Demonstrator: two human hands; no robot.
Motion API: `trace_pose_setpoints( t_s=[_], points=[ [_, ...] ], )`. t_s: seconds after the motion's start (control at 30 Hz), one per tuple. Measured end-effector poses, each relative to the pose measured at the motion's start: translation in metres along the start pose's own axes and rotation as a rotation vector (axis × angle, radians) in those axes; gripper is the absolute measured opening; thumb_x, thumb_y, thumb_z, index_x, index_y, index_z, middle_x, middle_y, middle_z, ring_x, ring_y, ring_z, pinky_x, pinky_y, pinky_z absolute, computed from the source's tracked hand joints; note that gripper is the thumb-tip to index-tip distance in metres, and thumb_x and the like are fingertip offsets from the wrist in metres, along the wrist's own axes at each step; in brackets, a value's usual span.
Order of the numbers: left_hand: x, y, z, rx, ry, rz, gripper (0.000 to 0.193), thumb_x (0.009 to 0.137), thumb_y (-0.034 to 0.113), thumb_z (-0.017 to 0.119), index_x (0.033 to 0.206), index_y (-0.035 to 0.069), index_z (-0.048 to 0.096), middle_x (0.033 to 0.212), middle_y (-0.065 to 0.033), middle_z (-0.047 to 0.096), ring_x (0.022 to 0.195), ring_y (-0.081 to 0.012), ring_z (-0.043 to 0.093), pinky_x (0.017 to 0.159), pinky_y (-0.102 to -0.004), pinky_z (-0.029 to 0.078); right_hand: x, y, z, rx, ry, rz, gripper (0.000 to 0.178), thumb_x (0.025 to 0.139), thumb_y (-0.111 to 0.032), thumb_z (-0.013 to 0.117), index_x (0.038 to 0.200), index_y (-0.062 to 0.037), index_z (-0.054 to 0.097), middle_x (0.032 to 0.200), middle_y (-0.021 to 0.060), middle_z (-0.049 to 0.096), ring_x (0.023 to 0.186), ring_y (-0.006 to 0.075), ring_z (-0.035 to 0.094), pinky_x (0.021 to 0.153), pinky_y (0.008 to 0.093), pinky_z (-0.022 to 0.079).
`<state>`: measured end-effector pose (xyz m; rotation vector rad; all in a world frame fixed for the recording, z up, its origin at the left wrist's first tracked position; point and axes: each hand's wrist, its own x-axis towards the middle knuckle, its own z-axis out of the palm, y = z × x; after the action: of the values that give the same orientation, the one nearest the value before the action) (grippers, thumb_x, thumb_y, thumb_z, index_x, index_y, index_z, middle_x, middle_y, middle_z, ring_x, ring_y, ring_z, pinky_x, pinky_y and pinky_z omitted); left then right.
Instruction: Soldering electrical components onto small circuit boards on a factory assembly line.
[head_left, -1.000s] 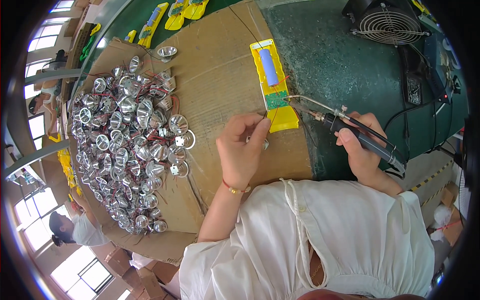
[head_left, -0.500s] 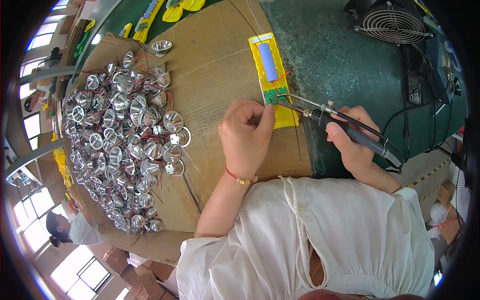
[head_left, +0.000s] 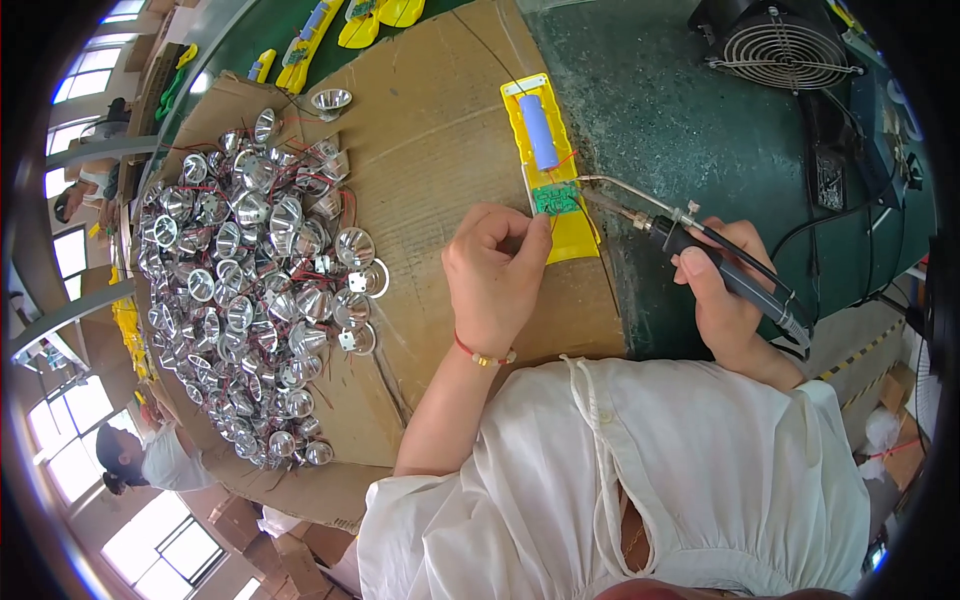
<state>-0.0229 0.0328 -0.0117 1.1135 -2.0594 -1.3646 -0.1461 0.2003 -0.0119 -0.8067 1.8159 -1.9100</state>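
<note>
A yellow plastic housing (head_left: 578,232) lies on a cardboard sheet (head_left: 440,130); it holds a blue cylindrical battery (head_left: 541,133) and a small green circuit board (head_left: 556,198). My left hand (head_left: 495,275) rests beside the housing, its fingertips pinched together at the board's left edge. My right hand (head_left: 725,295) grips a black-handled soldering iron (head_left: 700,250), whose metal tip reaches the right side of the green board. What the left fingers pinch is too small to make out.
A large heap of silver reflector cups with red wires (head_left: 250,280) covers the left of the cardboard. A black fan (head_left: 790,40) and dark cables (head_left: 830,170) sit on the green bench at right. More yellow housings (head_left: 375,12) lie at the far edge. Another person (head_left: 150,460) sits lower left.
The view has shifted a little. My left hand has slid toward the green board and the soldering iron's tip has stayed at the board.
</note>
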Motion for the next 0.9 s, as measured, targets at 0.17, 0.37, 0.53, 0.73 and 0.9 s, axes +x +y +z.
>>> trace_pose_setpoints(
  t_s=[0.17, 0.37, 0.53, 0.73, 0.9],
  points=[
    [0.000, 0.000, 0.003, -0.021, -0.012, -0.009, 0.015, 0.075, 0.006, 0.066, 0.067, -0.004, 0.059, 0.069, -0.0079, 0.057, 0.052, -0.0114, 0.052, 0.049, -0.0243, 0.042, -0.002, 0.004, -0.001, 0.034, 0.028, 0.061, 0.017, 0.080, -0.010, 0.064, 0.088, -0.0002, 0.053, 0.072, 0.0058, 0.058, 0.061, 0.0067, 0.052, 0.054, 0.0211, 0.042],
    [0.000, 0.001, 0.001, -0.021, -0.015, -0.034, 0.016, 0.075, 0.006, 0.066, 0.066, -0.004, 0.058, 0.069, -0.0073, 0.056, 0.052, -0.0105, 0.051, 0.049, -0.0239, 0.042, 0.001, -0.003, -0.002, -0.110, -0.077, 0.011, 0.018, 0.080, -0.011, 0.065, 0.089, 0.0001, 0.054, 0.075, 0.0035, 0.057, 0.063, 0.0053, 0.050, 0.055, 0.0200, 0.041],
    [0.002, 0.000, 0.002, -0.005, -0.016, -0.001, 0.016, 0.076, 0.006, 0.066, 0.067, -0.004, 0.058, 0.068, -0.0070, 0.056, 0.053, -0.0103, 0.051, 0.050, -0.0237, 0.042, 0.000, -0.002, -0.002, -0.084, -0.082, 0.084, 0.018, 0.081, -0.011, 0.064, 0.091, -0.0003, 0.053, 0.074, 0.0023, 0.056, 0.066, 0.0050, 0.050, 0.057, 0.0203, 0.042],
    [0.001, 0.003, -0.001, 0.039, -0.018, 0.022, 0.016, 0.076, 0.008, 0.066, 0.067, -0.003, 0.058, 0.066, -0.0062, 0.057, 0.052, -0.0098, 0.052, 0.049, -0.0237, 0.042, -0.002, -0.004, 0.002, -0.144, -0.052, 0.051, 0.018, 0.082, -0.014, 0.061, 0.088, -0.0005, 0.051, 0.062, 0.0041, 0.056, 0.058, 0.0092, 0.052, 0.095, 0.0317, 0.033],
    [0.006, 0.003, -0.014, 0.084, -0.274, -0.162, 0.015, 0.078, 0.013, 0.065, 0.072, -0.002, 0.061, 0.061, -0.0073, 0.064, 0.052, -0.0091, 0.060, 0.048, -0.0233, 0.046, -0.001, 0.004, -0.002, 0.001, -0.014, 0.074, 0.020, 0.083, -0.012, 0.062, 0.093, 0.0001, 0.051, 0.073, 0.0048, 0.058, 0.063, 0.0072, 0.053, 0.056, 0.0215, 0.044]
  ],
)
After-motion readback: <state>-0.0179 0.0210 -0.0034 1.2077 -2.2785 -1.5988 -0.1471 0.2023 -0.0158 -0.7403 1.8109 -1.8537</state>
